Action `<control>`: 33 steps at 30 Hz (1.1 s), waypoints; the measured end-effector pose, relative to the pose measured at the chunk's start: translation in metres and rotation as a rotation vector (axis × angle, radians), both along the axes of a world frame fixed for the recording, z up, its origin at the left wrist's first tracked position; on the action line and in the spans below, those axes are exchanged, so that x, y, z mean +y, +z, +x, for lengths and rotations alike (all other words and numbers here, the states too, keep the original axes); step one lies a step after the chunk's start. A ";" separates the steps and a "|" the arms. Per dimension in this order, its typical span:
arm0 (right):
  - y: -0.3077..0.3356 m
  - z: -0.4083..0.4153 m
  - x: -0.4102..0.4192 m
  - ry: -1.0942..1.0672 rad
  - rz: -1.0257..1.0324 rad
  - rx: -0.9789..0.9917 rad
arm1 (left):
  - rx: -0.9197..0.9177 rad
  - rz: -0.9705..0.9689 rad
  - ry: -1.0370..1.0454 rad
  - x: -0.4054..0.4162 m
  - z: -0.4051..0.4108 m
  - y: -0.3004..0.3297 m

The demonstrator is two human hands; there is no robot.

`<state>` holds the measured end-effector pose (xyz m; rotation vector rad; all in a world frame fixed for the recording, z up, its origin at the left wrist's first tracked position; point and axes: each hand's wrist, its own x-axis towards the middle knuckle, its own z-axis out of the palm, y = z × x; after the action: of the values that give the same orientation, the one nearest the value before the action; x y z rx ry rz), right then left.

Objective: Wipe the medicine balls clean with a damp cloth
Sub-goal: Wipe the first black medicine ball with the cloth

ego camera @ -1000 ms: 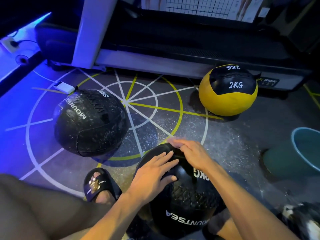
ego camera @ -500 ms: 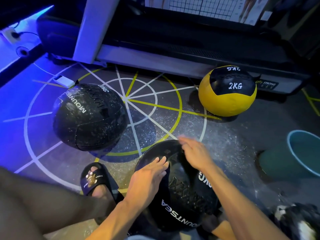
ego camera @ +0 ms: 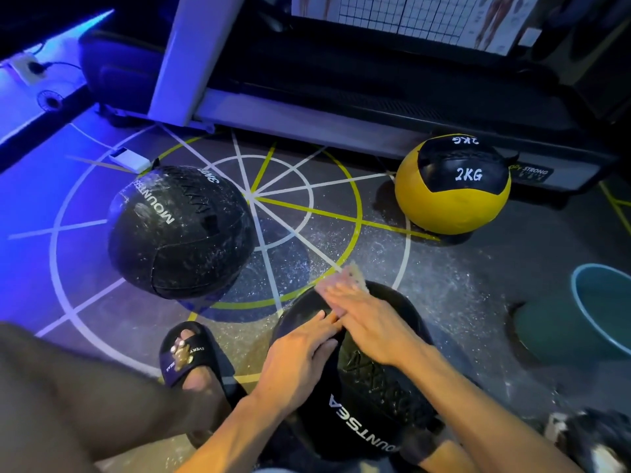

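A black MOUNTSEA medicine ball (ego camera: pixel 375 387) lies on the floor right in front of me. My left hand (ego camera: pixel 297 353) rests on its left side with the fingers stretched out. My right hand (ego camera: pixel 368 319), blurred by motion, lies flat across the top of the ball and presses a small pale cloth (ego camera: pixel 356 276), which peeks out past its fingertips. A second black ball (ego camera: pixel 177 233), speckled with white dust, sits to the left. Farther back on the right stands a yellow and black 2KG ball (ego camera: pixel 450 206).
A teal basin (ego camera: pixel 580 322) stands at the right edge. A treadmill (ego camera: pixel 341 110) runs along the back. A small white device (ego camera: pixel 129 162) lies behind the dusty ball. My foot in a black slipper (ego camera: pixel 191 356) sits beside the near ball. The floor is dusty.
My right hand has swept leftward over the top of the near ball with the cloth. The ball has turned, its lettering shifting to the right. My left hand stays on its left side.
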<state>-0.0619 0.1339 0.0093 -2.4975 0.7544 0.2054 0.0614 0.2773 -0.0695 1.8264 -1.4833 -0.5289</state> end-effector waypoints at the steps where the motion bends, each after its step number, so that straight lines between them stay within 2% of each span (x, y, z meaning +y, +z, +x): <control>1: 0.002 -0.001 0.000 0.059 -0.006 -0.016 | 0.007 0.006 -0.003 0.003 0.002 -0.001; 3: -0.006 -0.017 -0.019 -0.015 -0.014 -0.040 | 0.004 -0.003 0.083 0.009 0.001 -0.004; 5: -0.017 -0.032 -0.040 -0.252 -0.011 -0.021 | -0.020 -0.048 0.213 0.014 -0.006 -0.007; 7: -0.022 -0.034 -0.041 -0.368 -0.034 0.007 | -0.001 -0.115 0.275 0.012 -0.015 -0.010; 9: -0.023 -0.024 -0.020 -0.274 -0.074 0.002 | 0.007 -0.140 0.294 0.010 -0.019 -0.011; 12: -0.011 -0.009 0.023 0.072 -0.041 -0.054 | 0.011 -0.133 0.249 0.010 -0.016 -0.004; 14: -0.003 -0.010 0.018 0.134 -0.048 -0.053 | -0.016 -0.111 0.228 0.012 -0.013 -0.004; 16: -0.005 -0.024 -0.010 -0.059 -0.008 -0.059 | -0.032 -0.096 0.254 0.011 -0.014 -0.007; 18: -0.015 -0.051 -0.034 -0.357 -0.010 -0.046 | 0.001 -0.079 0.281 0.009 -0.013 -0.011; 20: -0.028 -0.071 -0.029 -0.532 -0.046 -0.072 | 0.044 -0.077 0.293 0.007 -0.011 -0.010; 22: -0.037 -0.068 -0.002 -0.473 -0.081 -0.146 | 0.060 -0.072 0.312 0.003 -0.009 -0.009; 25: -0.027 -0.042 0.046 -0.184 -0.059 -0.238 | 0.088 -0.018 0.294 0.003 -0.003 -0.004; 28: -0.021 -0.046 0.049 0.064 -0.191 -0.320 | 0.069 0.016 0.228 0.004 0.004 0.000; 29: -0.017 -0.054 0.034 0.010 -0.161 -0.329 | 0.091 0.020 0.233 0.003 0.004 0.000; 31: -0.016 -0.067 0.006 -0.288 -0.065 -0.257 | 0.130 0.034 0.254 0.002 0.002 0.000; 32: -0.018 -0.072 0.002 -0.439 -0.049 -0.209 | 0.133 0.031 0.260 0.002 0.000 -0.001; 33: -0.019 -0.072 0.007 -0.484 -0.083 -0.177 | 0.132 0.024 0.257 0.002 -0.002 -0.002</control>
<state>-0.1335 0.1412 -0.0099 -2.2839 1.2766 -0.2197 0.0590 0.2793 -0.0713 1.9267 -1.1387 -0.5299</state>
